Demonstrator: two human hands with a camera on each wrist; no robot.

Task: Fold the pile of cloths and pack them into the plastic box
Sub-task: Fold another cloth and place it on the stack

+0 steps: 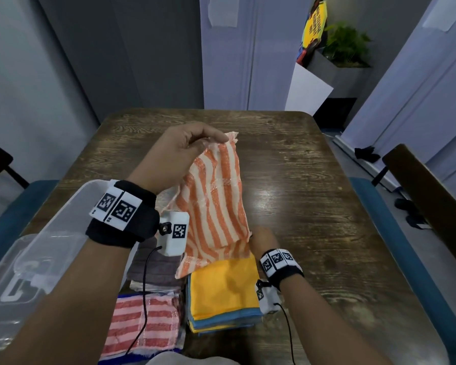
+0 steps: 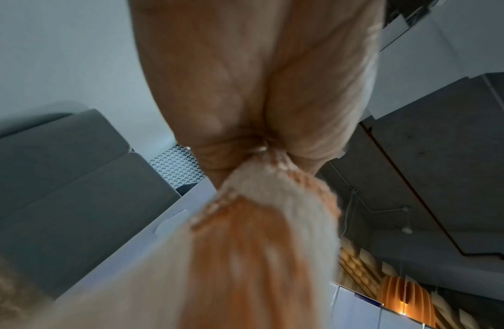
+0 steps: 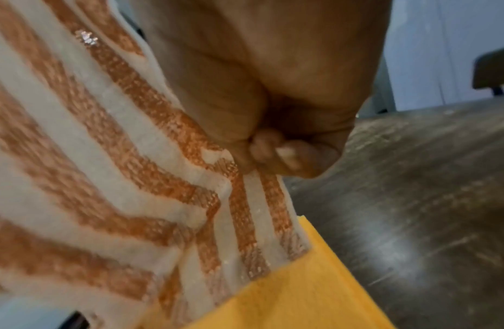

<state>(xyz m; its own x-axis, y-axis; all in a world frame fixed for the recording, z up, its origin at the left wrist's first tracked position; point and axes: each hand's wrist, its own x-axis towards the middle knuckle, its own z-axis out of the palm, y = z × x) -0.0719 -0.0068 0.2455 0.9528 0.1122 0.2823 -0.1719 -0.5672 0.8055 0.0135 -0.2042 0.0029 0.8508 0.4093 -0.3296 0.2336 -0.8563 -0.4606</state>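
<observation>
Over the wooden desk (image 1: pixel 300 167), left grip (image 1: pixel 179 151) and right grip (image 1: pixel 265 239) pinch the striped cloth (image 1: pixel 216 206) mid-frame; folding step, next likely joining corners.

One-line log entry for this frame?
left hand: pinches orange striped cloth top corner | right hand: pinches its lower edge | state: held over yellow cloth stack

The left hand (image 1: pixel 181 151) is raised at the far side, thumb and fingertips pinching the top corner of the orange-striped cloth (image 1: pixel 216 201). The right hand (image 1: pixel 265 239) sits lower and nearer, fingers curled, pinching the cloth's lower edge. Both forearms reach forward.
</observation>
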